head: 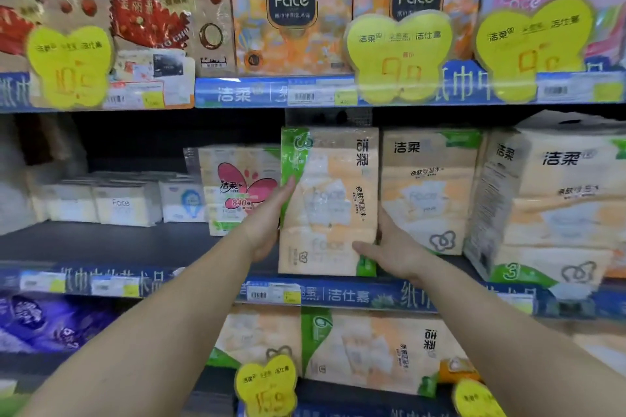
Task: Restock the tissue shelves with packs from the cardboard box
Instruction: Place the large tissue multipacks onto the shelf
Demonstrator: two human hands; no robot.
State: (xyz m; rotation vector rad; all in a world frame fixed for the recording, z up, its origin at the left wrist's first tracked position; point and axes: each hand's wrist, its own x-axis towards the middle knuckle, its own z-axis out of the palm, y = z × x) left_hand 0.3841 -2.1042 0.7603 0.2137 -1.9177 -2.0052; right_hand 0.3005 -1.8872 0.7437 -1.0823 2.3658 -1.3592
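Note:
An orange and green tissue pack (pixel 330 200) stands upright at the front of the middle shelf (pixel 118 244). My left hand (pixel 271 217) presses flat against its left side, fingers straight and pointing up. Around the pack's lower right corner, my right hand (pixel 393 247) holds it, with the thumb lying across the front and the fingers running up the right side. A matching pack (pixel 426 189) stands right beside it on the right. The cardboard box is out of view.
A pink-butterfly pack (pixel 240 186) and small white packs (pixel 118 203) sit further back on the left. A large multipack (pixel 555 206) juts out at the right. Face packs (pixel 291 10) with yellow price tags (pixel 399 54) fill the shelf above. More orange packs (pixel 372 349) lie below.

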